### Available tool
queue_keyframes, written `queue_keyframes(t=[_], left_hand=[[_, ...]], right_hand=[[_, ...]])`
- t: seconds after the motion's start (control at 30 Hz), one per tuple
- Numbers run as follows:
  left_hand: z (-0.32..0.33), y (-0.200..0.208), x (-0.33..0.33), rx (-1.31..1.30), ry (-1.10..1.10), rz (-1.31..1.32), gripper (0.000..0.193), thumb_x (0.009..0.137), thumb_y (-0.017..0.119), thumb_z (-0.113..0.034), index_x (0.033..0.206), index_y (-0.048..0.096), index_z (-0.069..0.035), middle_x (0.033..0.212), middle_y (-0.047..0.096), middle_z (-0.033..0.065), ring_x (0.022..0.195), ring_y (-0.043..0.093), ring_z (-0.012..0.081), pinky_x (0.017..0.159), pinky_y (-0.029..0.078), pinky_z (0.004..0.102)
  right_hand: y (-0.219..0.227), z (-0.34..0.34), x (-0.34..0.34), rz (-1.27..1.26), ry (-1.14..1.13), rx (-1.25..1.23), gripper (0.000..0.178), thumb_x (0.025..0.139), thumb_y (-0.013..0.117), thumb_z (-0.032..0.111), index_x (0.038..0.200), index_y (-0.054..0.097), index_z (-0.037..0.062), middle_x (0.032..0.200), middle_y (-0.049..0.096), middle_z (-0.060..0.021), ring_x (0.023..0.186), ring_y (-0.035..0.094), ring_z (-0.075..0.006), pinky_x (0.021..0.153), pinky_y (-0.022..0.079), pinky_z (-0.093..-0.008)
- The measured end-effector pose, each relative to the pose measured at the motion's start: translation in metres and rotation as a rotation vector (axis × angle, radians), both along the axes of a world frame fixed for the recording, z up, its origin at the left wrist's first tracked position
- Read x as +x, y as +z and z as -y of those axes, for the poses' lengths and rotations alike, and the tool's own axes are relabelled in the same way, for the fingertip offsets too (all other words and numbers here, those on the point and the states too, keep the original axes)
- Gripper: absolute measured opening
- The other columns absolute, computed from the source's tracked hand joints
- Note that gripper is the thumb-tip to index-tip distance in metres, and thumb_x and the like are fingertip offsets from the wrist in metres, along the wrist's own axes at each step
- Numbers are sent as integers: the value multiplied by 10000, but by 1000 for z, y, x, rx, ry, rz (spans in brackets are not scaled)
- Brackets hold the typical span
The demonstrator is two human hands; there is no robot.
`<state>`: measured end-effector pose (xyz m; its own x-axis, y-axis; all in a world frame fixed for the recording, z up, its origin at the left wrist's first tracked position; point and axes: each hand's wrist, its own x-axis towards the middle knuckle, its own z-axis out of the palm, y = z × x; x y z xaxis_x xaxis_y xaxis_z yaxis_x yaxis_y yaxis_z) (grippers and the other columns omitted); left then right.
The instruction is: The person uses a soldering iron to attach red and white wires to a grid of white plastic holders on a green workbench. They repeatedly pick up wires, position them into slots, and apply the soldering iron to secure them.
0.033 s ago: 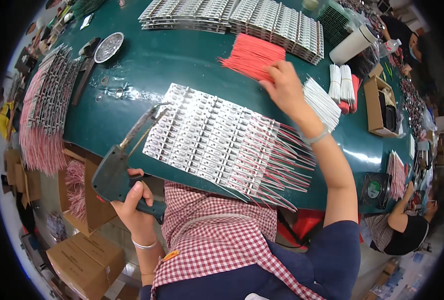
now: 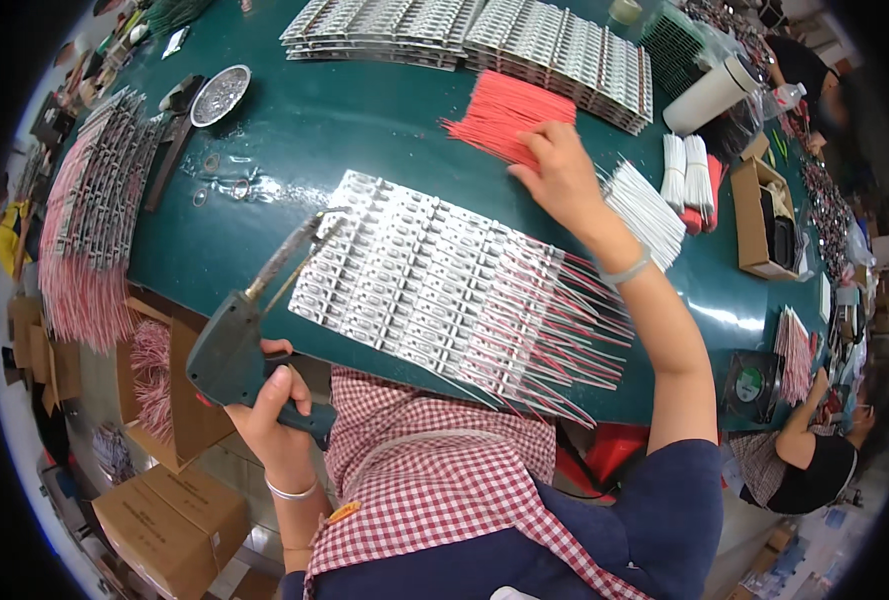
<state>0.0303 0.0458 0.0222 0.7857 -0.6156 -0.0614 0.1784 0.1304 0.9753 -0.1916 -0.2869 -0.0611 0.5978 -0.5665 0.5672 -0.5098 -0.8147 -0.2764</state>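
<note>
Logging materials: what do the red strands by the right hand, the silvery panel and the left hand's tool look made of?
Red strands: probably matte plastic-coated wire, evenly coloured; cores unseen.
Silvery panel: perhaps metal or coated board, pale, glinting.
Tool: likely dull plastic body, dark and smooth; slender barrel apparently metal, brassy at base.

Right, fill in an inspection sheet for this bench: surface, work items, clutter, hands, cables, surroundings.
Surface: green tabletop, glossy, showing light reflections.
Work items: metal panel of repeated small parts; red wires piled beyond it, white wires to their right.
Clutter: silver bowl at far left, white bottle at far right.
Hands: left hand grips a soldering gun; right hand is at the red pile, grasp unclear.
Cables: attached wires fan off the panel's right end; gun's cord not discernible.
Surroundings: cardboard box lower left; co-worker at right.
</note>
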Motion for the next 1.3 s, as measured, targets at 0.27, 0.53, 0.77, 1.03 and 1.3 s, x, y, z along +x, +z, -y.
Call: queue_keyframes(t=[0.27, 0.53, 0.77, 1.03, 1.3], left_hand=[[22, -14, 15, 35, 26, -39, 341, 806, 643, 19, 1134, 556, 52, 992, 628, 198, 563, 542, 141, 419, 426, 229], [39, -11, 20, 45, -6, -81, 350, 808, 656, 10, 1140, 552, 51, 1006, 627, 195, 564, 540, 134, 420, 418, 228], [38, -13, 29, 34, 2, -65, 387, 819, 629, 37, 1190, 523, 57, 1048, 614, 198, 577, 524, 122, 443, 417, 218], [41, -10, 20, 0, -23, -76, 382, 814, 610, 43, 1184, 525, 88, 1050, 619, 220, 565, 509, 120, 449, 410, 217], [36, -14, 11, 0, -64, -112, 391, 816, 625, 13, 1185, 520, 92, 1041, 616, 234, 551, 524, 138, 432, 407, 221]], right_hand=[[-18, 29, 41, -94, -61, -124, 165, 770, 766, 122, 856, 662, 27, 900, 595, -99, 895, 572, -281, 767, 501, -378], [-18, 31, 42, -59, -124, -62, 37, 820, 691, 89, 846, 667, 77, 827, 623, -73, 829, 615, -274, 682, 521, -406], [41, 19, 35, -281, 13, -151, 115, 784, 626, 21, 883, 656, 70, 827, 611, -78, 842, 619, -273, 679, 523, -403], [100, -22, 69, -1036, 133, -170, 123, 650, 769, 18, 754, 733, 73, 836, 717, -103, 825, 700, -258, 655, 577, -360], [67, -19, 67, -1068, 167, -69, 155, 634, 786, 23, 774, 745, 78, 850, 712, -105, 854, 686, -270, 643, 571, -345]])
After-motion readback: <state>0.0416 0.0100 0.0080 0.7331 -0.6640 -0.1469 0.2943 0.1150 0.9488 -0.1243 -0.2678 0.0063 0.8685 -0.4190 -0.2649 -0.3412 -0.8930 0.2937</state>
